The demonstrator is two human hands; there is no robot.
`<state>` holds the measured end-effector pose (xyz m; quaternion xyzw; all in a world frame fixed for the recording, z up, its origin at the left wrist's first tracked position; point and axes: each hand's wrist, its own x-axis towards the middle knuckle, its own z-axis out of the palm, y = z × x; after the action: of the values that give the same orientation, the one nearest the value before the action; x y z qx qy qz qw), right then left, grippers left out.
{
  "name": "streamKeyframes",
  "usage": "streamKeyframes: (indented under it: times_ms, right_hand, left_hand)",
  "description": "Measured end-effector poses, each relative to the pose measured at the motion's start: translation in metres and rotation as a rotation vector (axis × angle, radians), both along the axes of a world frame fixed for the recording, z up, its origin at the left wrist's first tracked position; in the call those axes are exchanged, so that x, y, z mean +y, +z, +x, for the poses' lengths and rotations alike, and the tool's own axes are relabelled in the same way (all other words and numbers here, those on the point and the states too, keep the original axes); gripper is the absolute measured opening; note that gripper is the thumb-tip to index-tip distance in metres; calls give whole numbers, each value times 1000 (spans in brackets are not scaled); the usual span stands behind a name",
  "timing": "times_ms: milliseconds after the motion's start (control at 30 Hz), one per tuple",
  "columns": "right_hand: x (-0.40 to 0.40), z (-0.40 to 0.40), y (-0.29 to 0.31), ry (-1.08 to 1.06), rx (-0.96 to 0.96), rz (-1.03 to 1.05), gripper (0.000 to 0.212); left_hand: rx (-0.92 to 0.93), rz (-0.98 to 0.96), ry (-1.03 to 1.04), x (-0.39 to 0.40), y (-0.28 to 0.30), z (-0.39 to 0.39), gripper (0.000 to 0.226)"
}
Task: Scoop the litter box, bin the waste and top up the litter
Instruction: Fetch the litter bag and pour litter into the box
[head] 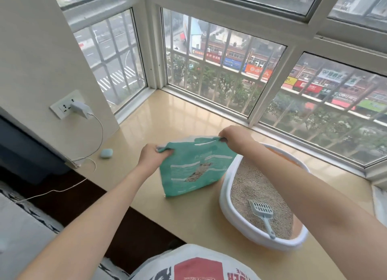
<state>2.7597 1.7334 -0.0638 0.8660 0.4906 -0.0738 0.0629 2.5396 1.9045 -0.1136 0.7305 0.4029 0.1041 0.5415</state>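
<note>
Left hand (pixel 154 156) grips the left top corner of the green litter bag (pixel 193 166); right hand (pixel 234 136) pinches the right top corner. Bag stands upright on the sill (pixel 188 217), bottom resting on it, just left of the litter box (pixel 225 196) and touching or nearly touching its rim. Looks like the top-up step: opening the bag mouth, or about to lift and pour. Can't tell if the top is already open. Box sits toward the sill's right half, near the window side; scoop (pixel 264 214) lies in the litter at the near end, handle over the near rim. Advice: pull the two corners apart evenly so the seal splits straight. Before tipping, move one hand to the bag's bottom, since corner grips alone give poor control of the pour. Aim for the far, open part of the box, or take the scoop out first, otherwise it gets buried. Pour low and slow; granules bounce onto a glossy sill. Earbud case (pixel 106 153) and cable (pixel 92 154) by the sill's left edge are well apart, no issue.
</note>
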Motion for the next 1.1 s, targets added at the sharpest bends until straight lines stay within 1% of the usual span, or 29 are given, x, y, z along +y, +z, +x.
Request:
streamKeyframes:
  times_ms: [100, 133, 267, 367, 500, 533, 600, 667, 733, 833, 900, 967, 1100]
  right_hand:
    - [25, 11, 2, 8, -15, -32, 18]
    - [34, 14, 2, 12, -11, -43, 18]
    - [68, 23, -3, 18, 3, -80, 18]
    - [84, 27, -9, 14, 15, -106, 21]
    - [99, 31, -4, 17, 19, -121, 22]
    - [101, 31, -3, 22, 31, -119, 22]
    - [103, 30, -2, 47, 73, -104, 24]
    - [102, 31, -3, 115, 107, -85, 37]
    - [101, 32, -3, 219, 94, -93, 54]
    - [98, 30, -2, 279, 99, -77, 66]
    - [93, 28, -1, 305, 81, -46, 69]
    - [88, 27, 0, 326, 68, -18, 70]
    - [76, 26, 0, 300, 111, 43, 71]
  left_hand:
    - [5, -18, 31, 6, -1, 1, 9]
    - [10, -19, 33, 7, 0, 1, 7]
    - [26, -36, 54, 15, -3, 2, 12]
    - [32, -22, 16, 19, -2, 2, 10]
    - [75, 130, -104, 26, 5, 7, 4]
    - [73, 161, -112, 27, 7, 9, 8]
    - [50, 191, -109, 27, 14, 13, 26]
    - [21, 261, -148, 28, 19, 20, 38]
    - [26, 385, -217, 27, 22, 27, 42]
    - [110, 598, -332, 27, 26, 39, 51]
    - [155, 727, -406, 26, 28, 49, 56]
    - [163, 806, -458, 26, 31, 58, 58]
    - [159, 826, -505, 24, 33, 72, 52]
